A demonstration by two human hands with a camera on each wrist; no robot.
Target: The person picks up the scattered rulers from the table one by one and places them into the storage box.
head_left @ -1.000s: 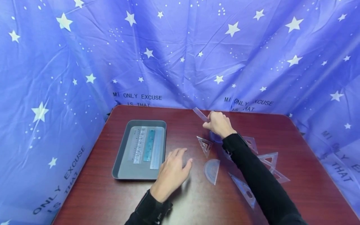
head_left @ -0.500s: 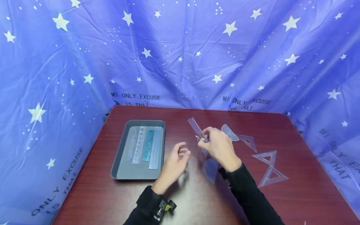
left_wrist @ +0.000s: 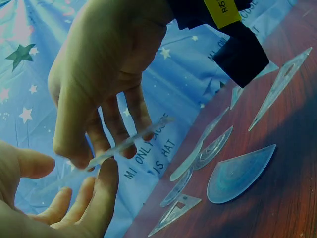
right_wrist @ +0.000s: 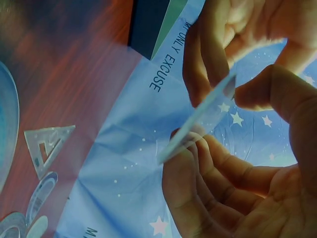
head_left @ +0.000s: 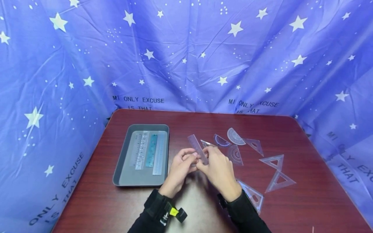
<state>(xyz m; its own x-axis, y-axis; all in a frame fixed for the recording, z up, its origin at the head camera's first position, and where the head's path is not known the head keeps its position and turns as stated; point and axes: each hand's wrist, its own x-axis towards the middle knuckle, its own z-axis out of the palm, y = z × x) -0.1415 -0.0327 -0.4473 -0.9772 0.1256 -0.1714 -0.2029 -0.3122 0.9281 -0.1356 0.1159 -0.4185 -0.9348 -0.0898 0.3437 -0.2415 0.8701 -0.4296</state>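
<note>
In the head view a short clear ruler (head_left: 193, 144) is held slantwise above the table between both hands. My right hand (head_left: 220, 171) pinches it between thumb and fingers. From the other side, my left hand (head_left: 177, 170) has its thumb and fingers on either side of the ruler. The left wrist view shows a left fingertip (left_wrist: 109, 173) against its underside. Right of the hands lie a blue-marked protractor (head_left: 222, 141), a clear protractor (head_left: 235, 136) and another protractor (head_left: 234, 155). A small set square (head_left: 208, 143) is partly hidden behind the right hand.
A grey tray (head_left: 140, 182) at the left holds several rulers, one of them teal (head_left: 151, 150). Further set squares (head_left: 279, 182) lie at the right, one (head_left: 253, 195) beside the right sleeve. A large protractor (left_wrist: 242, 173) shows in the left wrist view. Starry blue cloth surrounds the table.
My right hand has brought the ruler from the back of the table nearer and leftward. The left hand has moved slightly right, and its fingers now meet the ruler.
</note>
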